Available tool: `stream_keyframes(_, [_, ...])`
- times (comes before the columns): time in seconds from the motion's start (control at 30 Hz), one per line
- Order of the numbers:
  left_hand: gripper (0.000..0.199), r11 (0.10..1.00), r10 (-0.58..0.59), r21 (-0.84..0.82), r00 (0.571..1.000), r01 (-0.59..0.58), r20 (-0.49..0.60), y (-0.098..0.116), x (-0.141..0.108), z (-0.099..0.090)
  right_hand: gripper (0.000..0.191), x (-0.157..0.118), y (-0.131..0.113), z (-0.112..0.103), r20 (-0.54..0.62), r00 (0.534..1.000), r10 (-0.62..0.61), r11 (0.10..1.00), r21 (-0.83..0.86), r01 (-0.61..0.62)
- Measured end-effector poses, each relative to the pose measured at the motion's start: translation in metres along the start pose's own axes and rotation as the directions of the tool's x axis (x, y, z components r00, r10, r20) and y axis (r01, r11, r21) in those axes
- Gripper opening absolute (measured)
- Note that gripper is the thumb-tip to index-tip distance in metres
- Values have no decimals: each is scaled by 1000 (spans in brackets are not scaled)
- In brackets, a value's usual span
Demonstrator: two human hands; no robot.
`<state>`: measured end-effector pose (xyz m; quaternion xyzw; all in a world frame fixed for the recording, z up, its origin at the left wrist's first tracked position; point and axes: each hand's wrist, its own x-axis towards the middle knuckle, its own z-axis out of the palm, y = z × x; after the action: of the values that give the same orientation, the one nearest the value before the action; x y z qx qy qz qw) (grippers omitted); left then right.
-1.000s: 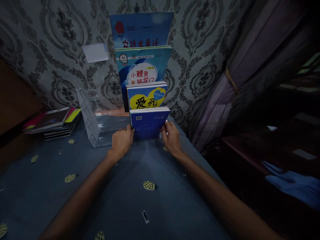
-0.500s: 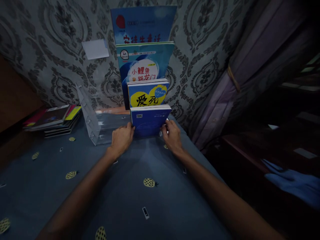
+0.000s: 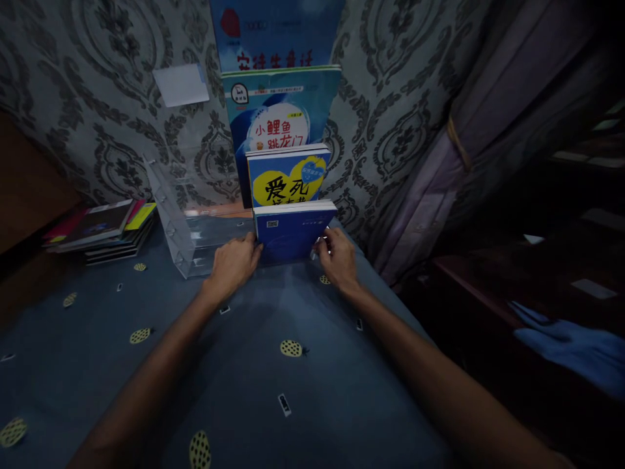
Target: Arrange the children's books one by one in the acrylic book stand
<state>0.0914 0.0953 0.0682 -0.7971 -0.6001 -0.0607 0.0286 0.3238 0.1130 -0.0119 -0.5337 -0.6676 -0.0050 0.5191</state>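
On transparent rack [image 3: 170, 228], rectangular blue book [image 3: 291, 236]

Room dim around me, light weak and cool. Ahead, grey wallpaper [image 3: 393, 140] with darker ornamental pattern, curling leaves in repeated medallions. To right of it, purplish curtain [image 3: 424, 205], gathered by tan tie [image 3: 458, 143], falling in long folds. Below, blue-grey cloth [image 3: 234, 378] with printed yellow pineapples, covering broad flat surface. At left edge, brown panel [image 3: 24, 179], looking wooden. Right side almost black; dull red surface [image 3: 481, 286] there, its kind unclear to me.
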Motion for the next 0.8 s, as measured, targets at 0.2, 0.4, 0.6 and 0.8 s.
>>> stream_keyframes(0.2, [33,999,24,-26,999,-23,23,-6,1,0,23,-4,-1,4,-18,999,47,998,52,-46])
stream_keyframes(0.4, [31,1000,22,-18,1000,-22,4,-19,2,-5,17,-11,1,12,-72,980,184,980,93,-177])
stream_keyframes(0.6, [30,1000,1,-2,999,-2,-45,-34,2,-13,17,-13,1,9,-8,966,258,966,33,-258])
stream_keyframes(0.8, [27,989,-121,-109,968,99,-218,-47,-4,-35,35,-20,0,14,161,962,219,974,26,-226])
